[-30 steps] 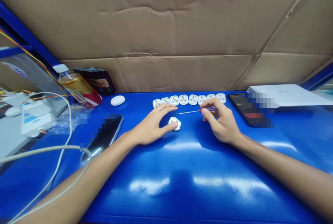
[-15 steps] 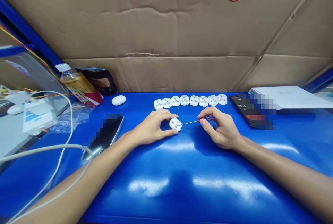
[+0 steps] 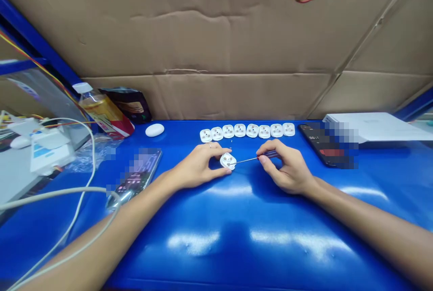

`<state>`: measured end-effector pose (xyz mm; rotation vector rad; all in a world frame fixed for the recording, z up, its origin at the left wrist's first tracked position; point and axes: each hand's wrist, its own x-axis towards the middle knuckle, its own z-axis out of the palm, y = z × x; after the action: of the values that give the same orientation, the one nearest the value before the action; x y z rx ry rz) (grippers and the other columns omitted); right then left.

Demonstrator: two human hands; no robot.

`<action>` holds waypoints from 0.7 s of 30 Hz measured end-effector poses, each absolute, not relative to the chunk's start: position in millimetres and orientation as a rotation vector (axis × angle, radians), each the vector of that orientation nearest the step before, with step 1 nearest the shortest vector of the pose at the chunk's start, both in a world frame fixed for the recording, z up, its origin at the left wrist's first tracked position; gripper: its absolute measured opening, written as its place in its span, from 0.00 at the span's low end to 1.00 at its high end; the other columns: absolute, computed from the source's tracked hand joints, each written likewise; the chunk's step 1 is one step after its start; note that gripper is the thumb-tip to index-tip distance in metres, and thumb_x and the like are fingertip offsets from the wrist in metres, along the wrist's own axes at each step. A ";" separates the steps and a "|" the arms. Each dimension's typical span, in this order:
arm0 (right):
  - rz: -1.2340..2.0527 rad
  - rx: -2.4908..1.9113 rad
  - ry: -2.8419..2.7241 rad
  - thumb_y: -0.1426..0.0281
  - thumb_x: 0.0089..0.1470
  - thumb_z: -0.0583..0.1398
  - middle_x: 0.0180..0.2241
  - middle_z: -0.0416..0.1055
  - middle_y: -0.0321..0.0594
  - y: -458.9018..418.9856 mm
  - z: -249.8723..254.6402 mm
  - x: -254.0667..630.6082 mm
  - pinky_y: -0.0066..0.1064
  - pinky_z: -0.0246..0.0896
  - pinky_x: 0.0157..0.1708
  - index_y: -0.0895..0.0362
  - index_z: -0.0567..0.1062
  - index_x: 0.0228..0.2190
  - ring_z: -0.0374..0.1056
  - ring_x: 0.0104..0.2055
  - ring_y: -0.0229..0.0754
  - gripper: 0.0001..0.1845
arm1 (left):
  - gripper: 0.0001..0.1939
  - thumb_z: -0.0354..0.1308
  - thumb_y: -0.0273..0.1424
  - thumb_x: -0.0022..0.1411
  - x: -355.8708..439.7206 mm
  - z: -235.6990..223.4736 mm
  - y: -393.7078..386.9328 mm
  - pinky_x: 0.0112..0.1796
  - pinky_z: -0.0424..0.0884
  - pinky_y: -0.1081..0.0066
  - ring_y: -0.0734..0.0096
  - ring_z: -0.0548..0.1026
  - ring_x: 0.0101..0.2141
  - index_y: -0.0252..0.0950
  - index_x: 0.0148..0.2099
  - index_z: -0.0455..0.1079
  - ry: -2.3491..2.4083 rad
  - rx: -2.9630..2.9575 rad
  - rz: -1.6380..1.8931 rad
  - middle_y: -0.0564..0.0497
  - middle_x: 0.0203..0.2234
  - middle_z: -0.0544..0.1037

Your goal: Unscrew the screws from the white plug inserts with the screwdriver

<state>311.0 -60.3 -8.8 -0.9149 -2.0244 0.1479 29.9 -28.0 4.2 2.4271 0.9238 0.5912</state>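
Observation:
My left hand (image 3: 207, 162) pinches a small white rounded-square plastic piece (image 3: 228, 159) with metal contacts, holding it against the blue table. Thumb and forefinger sit at its near and far edges. A screwdriver (image 3: 244, 160) is in my right hand (image 3: 286, 167), fingers closed round its handle. Its thin shaft points left and the tip meets the face of the white piece. Just beyond lie tiny dark bits, perhaps screws (image 3: 231, 142). Farther back stands a row of several similar white pieces (image 3: 252, 130), their metal contacts facing up.
A phone (image 3: 138, 176) with a lit screen lies beside my left forearm, crossed by a pale cable (image 3: 83, 196). Another phone (image 3: 318, 144) and a white box (image 3: 375, 126) are at right. At back left are a white oval case (image 3: 154, 130) and a leaning drink bottle (image 3: 104, 113).
The left phone's screen has gone from dark to lit. Both hands, the screwdriver and the white piece stay almost in the same place.

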 end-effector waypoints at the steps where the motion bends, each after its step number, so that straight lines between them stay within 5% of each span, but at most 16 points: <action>1: 0.150 -0.915 -2.023 0.74 0.65 0.61 0.35 0.81 0.36 -60.1 -9.7 311.2 0.28 0.73 0.35 0.52 0.74 0.40 0.78 0.34 0.39 0.05 | 0.22 0.68 0.42 0.70 30.1 4.2 -28.1 0.52 0.75 0.61 0.58 0.81 0.48 0.37 0.60 0.79 0.925 2.426 0.587 0.45 0.49 0.84; 21: 0.163 -1.022 -2.021 0.69 0.67 0.60 0.30 0.83 0.36 -63.0 -7.6 306.2 0.30 0.73 0.28 0.51 0.76 0.38 0.79 0.27 0.41 0.04 | 0.20 0.67 0.38 0.70 33.5 0.4 -30.4 0.42 0.73 0.66 0.65 0.77 0.37 0.34 0.60 0.78 0.917 2.409 0.697 0.49 0.36 0.79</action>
<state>306.2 -63.0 -7.6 -1.0223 -2.0215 0.1631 33.5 -30.4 0.4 2.4089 0.9174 0.6969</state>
